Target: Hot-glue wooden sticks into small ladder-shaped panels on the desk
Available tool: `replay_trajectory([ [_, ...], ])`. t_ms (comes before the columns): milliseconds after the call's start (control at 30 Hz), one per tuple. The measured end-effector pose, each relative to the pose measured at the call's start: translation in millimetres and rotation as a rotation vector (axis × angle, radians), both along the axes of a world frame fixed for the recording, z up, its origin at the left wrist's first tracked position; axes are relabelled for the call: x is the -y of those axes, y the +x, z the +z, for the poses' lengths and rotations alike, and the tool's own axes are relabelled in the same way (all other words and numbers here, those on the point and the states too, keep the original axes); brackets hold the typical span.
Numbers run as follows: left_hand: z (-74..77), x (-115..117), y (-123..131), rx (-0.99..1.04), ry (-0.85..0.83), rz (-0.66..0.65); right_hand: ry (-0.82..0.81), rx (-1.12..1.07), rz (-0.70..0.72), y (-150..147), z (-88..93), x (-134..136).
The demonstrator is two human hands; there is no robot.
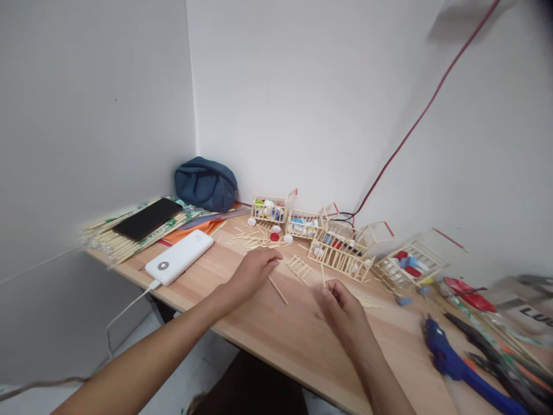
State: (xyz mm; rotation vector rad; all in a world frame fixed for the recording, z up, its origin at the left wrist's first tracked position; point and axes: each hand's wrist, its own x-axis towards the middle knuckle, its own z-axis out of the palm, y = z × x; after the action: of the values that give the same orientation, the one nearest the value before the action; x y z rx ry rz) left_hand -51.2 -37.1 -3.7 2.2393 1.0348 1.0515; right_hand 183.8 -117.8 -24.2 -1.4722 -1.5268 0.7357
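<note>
My right hand (343, 308) pinches a short thin wooden stick (323, 275) upright between thumb and finger, above the table. My left hand (254, 268) is over the table beside a scatter of short cut sticks (254, 237). Its fingers are bent and pressed together, and what lies between them is hidden. A longer stick (279, 291) slants out from below that hand. Between my hands, a small ladder-like stick frame (299, 268) lies flat. Behind it stands a stick-built cart (341, 260) with round white wheels.
More stick carts (268, 210) line the wall, filled with coloured caps. A blue glue gun (458, 366) and black-handled pliers (484, 346) lie at right. On the left are a white power bank (179, 257) with a cable, a phone (147, 219) on bundled sticks, and a blue pouch (206, 183).
</note>
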Motion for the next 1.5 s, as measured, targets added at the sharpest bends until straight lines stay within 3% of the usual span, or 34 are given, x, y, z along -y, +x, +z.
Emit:
replay_trajectory([
  [333, 18.3, -20.6, 14.5, 0.142, -0.244, -0.045, -0.01, -0.055, 0.055, -5.2, 2.6, 4.8],
  [567, 9.5, 2.2, 49.1, 0.3, -0.595, -0.308, -0.033, -0.108, 0.108, -6.9, -0.7, 3.5],
  [800, 5.4, 8.4, 49.1, 0.381, -0.695, -0.322, -0.015, -0.09, 0.061, -5.5, 0.3, 6.0],
  [1033, 1.0, 4.6, 33.3, 0.346, -0.717, -0.287, 0.011, -0.098, -0.085, -3.3, 2.9, 7.4],
  [1300, 6.0, -9.8, 14.0, 0.267, -0.557, -0.177, -0.003, -0.121, -0.066, -7.8, 5.7, 9.1],
  [1500, -0.5, -23.9, -6.2, 0.045, -0.429, -0.136, 0.01, -0.108, -0.021, -8.1, 1.1, 7.2],
])
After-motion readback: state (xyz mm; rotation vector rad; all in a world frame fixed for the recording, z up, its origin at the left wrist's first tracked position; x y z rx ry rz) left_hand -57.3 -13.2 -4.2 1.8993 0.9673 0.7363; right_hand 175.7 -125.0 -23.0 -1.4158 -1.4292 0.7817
